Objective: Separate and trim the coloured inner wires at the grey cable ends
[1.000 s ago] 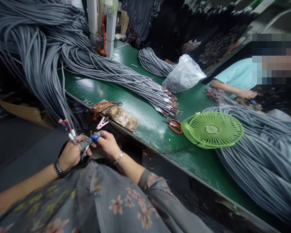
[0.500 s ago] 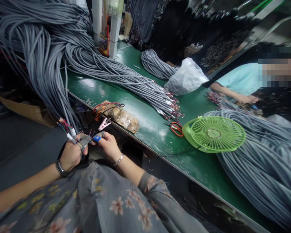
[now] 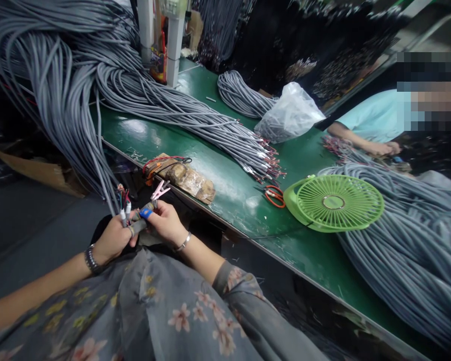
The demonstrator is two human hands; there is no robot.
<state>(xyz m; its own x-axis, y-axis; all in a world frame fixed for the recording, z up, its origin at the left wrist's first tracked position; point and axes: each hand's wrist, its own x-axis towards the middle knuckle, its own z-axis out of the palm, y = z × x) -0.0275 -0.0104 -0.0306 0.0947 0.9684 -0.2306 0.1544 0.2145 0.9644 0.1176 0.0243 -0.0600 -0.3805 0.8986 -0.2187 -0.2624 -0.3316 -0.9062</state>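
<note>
My left hand (image 3: 115,237) is closed around the ends of several grey cables (image 3: 104,188) that hang down from the table's left side. White sleeves and stripped red and dark wire ends (image 3: 124,194) stick up out of that fist. Close against it, my right hand (image 3: 168,225) has thumb and forefinger pinched together. A blue band (image 3: 146,213) wraps the right thumb, and grey-brown tape covers fingers of both hands. What sits inside the right pinch is hidden. Just above the right fingers, a pink clip (image 3: 160,190) hangs at the table edge.
On the green table (image 3: 225,210) lie a wooden block (image 3: 190,180), orange-handled scissors (image 3: 274,196), a green fan (image 3: 334,203), a plastic bag (image 3: 291,113) and a large cable bundle (image 3: 180,113). A co-worker's hands (image 3: 383,149) are busy beside more cables (image 3: 406,240) at right.
The wire ends in my left hand have swung from leaning left to nearly upright. My hands have come closer together, and the loose coloured wires between them no longer show.
</note>
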